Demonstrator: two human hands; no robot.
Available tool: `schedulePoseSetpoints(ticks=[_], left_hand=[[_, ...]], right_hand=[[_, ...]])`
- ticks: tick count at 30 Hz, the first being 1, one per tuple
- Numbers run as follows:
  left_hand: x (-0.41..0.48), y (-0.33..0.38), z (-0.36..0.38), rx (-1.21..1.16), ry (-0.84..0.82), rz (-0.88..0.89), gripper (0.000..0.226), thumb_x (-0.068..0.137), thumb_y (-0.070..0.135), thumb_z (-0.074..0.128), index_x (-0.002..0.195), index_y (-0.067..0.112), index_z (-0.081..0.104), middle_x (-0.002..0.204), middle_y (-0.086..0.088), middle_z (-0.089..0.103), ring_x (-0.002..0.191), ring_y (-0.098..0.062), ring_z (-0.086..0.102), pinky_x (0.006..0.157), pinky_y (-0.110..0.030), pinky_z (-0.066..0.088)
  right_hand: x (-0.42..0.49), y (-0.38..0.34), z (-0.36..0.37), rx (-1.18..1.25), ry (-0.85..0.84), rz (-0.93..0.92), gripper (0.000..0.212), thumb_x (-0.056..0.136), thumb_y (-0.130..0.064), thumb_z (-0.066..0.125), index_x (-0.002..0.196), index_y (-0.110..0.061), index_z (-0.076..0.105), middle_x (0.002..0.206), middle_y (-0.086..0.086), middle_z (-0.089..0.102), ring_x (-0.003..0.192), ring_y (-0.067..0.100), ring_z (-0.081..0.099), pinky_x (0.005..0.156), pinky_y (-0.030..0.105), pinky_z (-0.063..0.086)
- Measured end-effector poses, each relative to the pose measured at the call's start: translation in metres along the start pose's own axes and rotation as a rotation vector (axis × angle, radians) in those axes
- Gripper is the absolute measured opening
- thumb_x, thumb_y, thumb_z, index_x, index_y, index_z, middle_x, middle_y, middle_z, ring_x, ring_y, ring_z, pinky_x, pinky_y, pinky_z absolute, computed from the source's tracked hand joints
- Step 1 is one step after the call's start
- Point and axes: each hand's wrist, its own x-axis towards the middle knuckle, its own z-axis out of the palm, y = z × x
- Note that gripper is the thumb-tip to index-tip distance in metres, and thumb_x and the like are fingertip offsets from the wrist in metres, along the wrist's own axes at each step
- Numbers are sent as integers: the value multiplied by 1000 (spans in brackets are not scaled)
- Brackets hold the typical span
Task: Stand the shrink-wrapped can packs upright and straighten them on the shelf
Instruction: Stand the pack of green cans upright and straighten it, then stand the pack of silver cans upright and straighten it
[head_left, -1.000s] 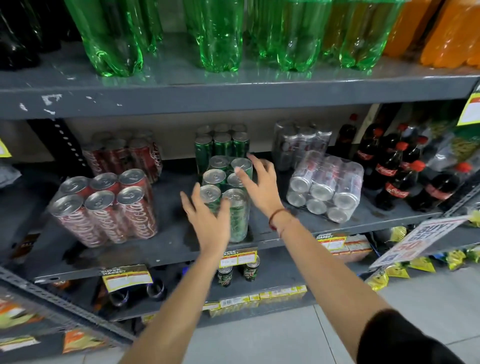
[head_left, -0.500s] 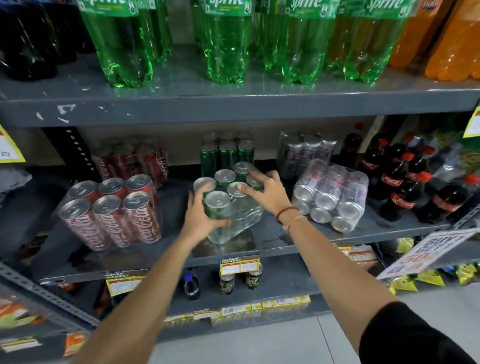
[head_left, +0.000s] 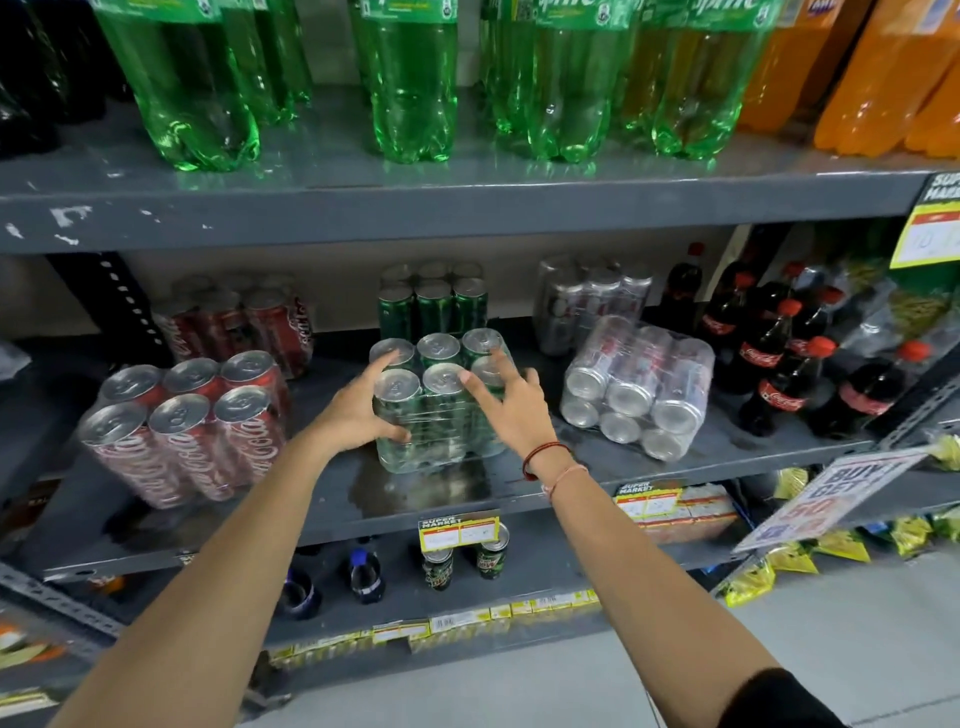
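A grey metal supermarket shelf (head_left: 519, 499) runs across in front of me, big green soda bottles (head_left: 410, 88) on the tier above and yellow price tags along the edges. On my tier, the green six-pack (head_left: 441, 410) stands upright near the front edge, tops up, its shrink wrap holding six cans in two rows of three. My left hand (head_left: 358, 410) grips its left side, thumb on the front and fingers over a rear can top. My right hand (head_left: 511, 405) is open, fingers spread and touching the right-hand can tops, steadying rather than gripping.

I'd judge this pack nearly done; it may want a little squaring against the upright green pack (head_left: 431, 306) behind it. The red cola six-pack (head_left: 192, 421) to the left leans back, tops tilted toward me, so it looks unfinished. The silver six-pack (head_left: 639, 389) to the right lies tipped over, can ends facing me, and needs standing up. Rear packs of red and silver look upright, though dim.
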Motion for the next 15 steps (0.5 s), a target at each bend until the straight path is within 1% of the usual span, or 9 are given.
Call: schedulePoseSetpoints(ticks=[2,3,4,5,7,8,10,12,15], left_hand=[[5,12,-5,125,-30,-89,113,62,21,85,147,32,11,159,-13,5,145,-30,10,112,-42,23],[7,22,-6,160,-13,-118,115,62,25,85,148,31,9,159,-15,2,146,-32,6,114,-44,20],[9,35,-5,173,30,-116,115,62,29,85,148,30,8,158,-16,4,145,-33,6,115,-46,19],[11,50,-2,165,87,-79,112,63,32,83,148,29,10,157,-16,12,145,-34,10,115,-48,20],[14,86,10,135,193,59,101,67,39,79,147,27,18,151,-15,30,139,-34,26,111,-47,28],[17,105,20,107,213,121,95,70,42,76,146,26,22,149,-13,35,137,-33,30,110,-45,31],[27,136,45,47,177,213,89,73,47,71,145,22,26,150,-11,35,138,-32,31,110,-43,30],[40,157,74,24,79,273,87,75,52,67,145,21,26,152,-9,31,139,-29,29,112,-40,28],[62,173,113,0,-109,288,93,76,55,63,149,28,12,159,-7,12,145,-24,13,114,-35,17]], right_hand=[[-1,3,-20,59,-3,-39,71,89,-53,50,149,-30,20,147,22,29,129,36,42,102,37,35],[-1,6,-33,69,34,-57,71,90,-51,51,149,-27,20,148,19,28,132,34,38,103,36,33],[0,10,-48,76,87,-61,71,90,-49,53,149,-23,23,149,16,29,135,32,35,105,34,31],[2,16,-64,82,157,-59,70,89,-47,55,147,-19,26,148,16,30,135,31,34,106,32,29],[8,32,-95,74,319,-54,70,87,-45,60,144,-14,33,141,19,37,131,33,38,106,33,29],[12,43,-109,46,393,-48,71,85,-45,61,143,-12,36,137,20,39,128,35,41,106,35,31],[19,68,-136,-62,473,12,75,84,-47,63,143,-11,35,134,23,39,124,39,40,105,42,34],[23,92,-158,-140,439,158,81,82,-49,64,147,-18,27,140,24,31,128,42,33,102,46,35],[27,119,-177,-66,237,363,100,77,-50,69,151,-29,6,150,26,18,131,46,33,102,46,37]])
